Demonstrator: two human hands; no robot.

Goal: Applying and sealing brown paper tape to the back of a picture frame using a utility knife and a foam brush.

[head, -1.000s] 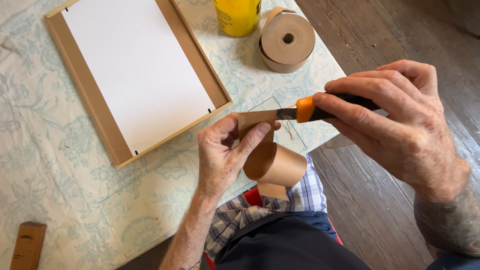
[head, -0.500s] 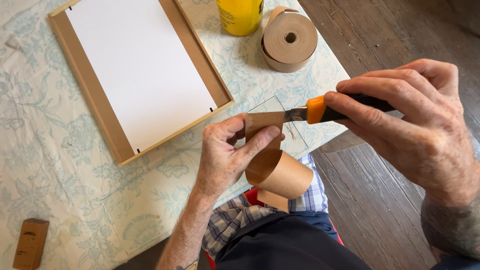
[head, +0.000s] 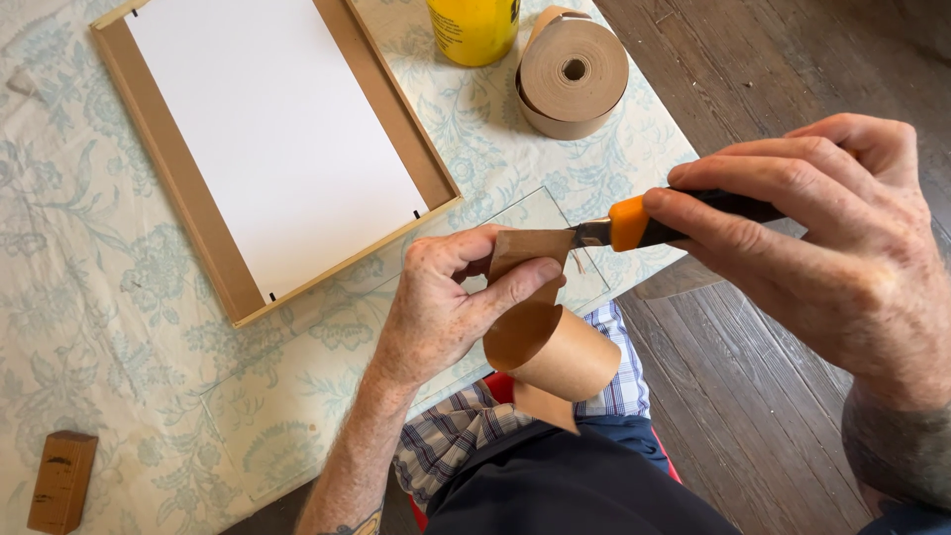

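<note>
Left hand (head: pixel 436 307) pinched curling brown paper strip (head: pixel 540 332) at centre frame; right hand (head: pixel 832 248) gripped orange knife (head: pixel 634 223) at three o'clock, blade touching strip beside thumb; could have slipped and nicked thumb, judging by closeness

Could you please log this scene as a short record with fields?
left hand: left hand pinches a curled paper strip
right hand: right hand grips a knife, blade at the strip's upper end
table: frame with white sheet, paper roll, yellow bottle, wood block
surface: floral cloth
</note>
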